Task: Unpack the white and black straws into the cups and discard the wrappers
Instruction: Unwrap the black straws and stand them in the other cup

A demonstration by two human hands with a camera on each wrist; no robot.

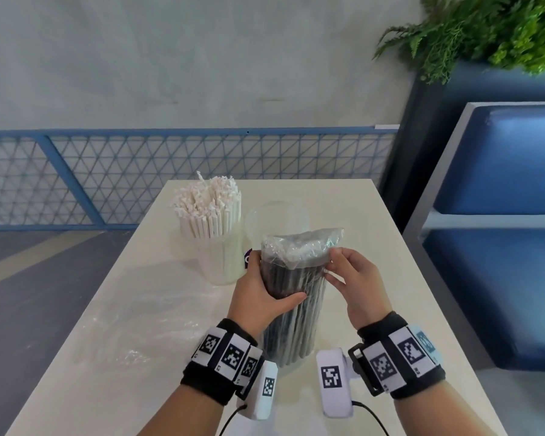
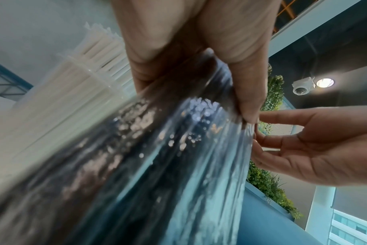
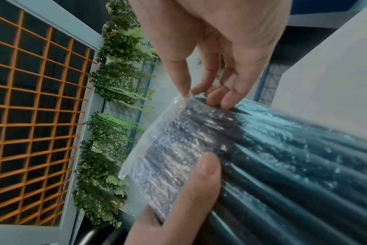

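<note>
A pack of black straws point(image 1: 293, 325) in a clear wrapper point(image 1: 302, 243) stands upright at the middle of the table. My left hand point(image 1: 276, 276) grips its upper part, fingers behind and thumb across the front. My right hand point(image 1: 332, 264) pinches the wrapper's loose upper edge at the right side. In the right wrist view, thumb and fingers point(image 3: 199, 89) hold that clear edge over the dark pack point(image 3: 283, 157). White straws point(image 1: 208, 209) fill a clear cup point(image 1: 221, 262) to the left. A second clear cup point(image 1: 277, 215) stands behind the pack, mostly hidden.
An empty clear wrapper point(image 1: 145, 322) lies flat on the cream table point(image 1: 343, 215) at my left. A blue bench point(image 1: 501, 171) stands to the right. A blue mesh railing point(image 1: 202, 171) runs behind the table's far edge, and plants point(image 1: 485, 29) hang at the top right.
</note>
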